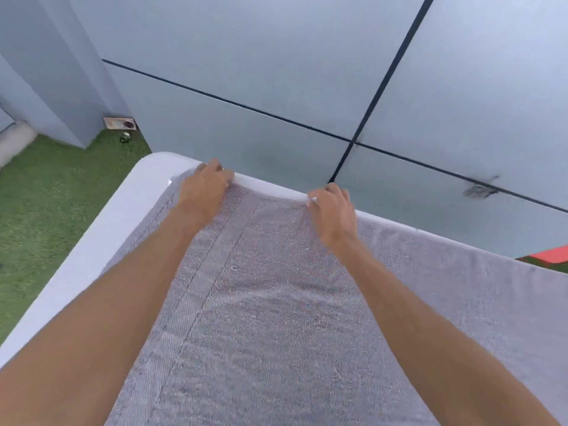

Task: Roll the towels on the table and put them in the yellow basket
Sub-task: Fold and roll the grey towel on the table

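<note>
A grey towel (264, 302) lies spread flat over the white table (101, 241), reaching from the near edge to the far edge. My left hand (206, 189) grips the towel's far edge near the table's rounded far-left corner, fingers curled over the hem. About a hand's width to the right, my right hand (333, 213) grips the same far edge. Both arms stretch forward across the towel. The yellow basket is not in view.
A grey panelled wall (307, 72) with dark seams stands right behind the table. Green artificial turf (46, 204) covers the floor on the left, with a floor socket (120, 123) by the wall. A red object (550, 256) shows past the table at right.
</note>
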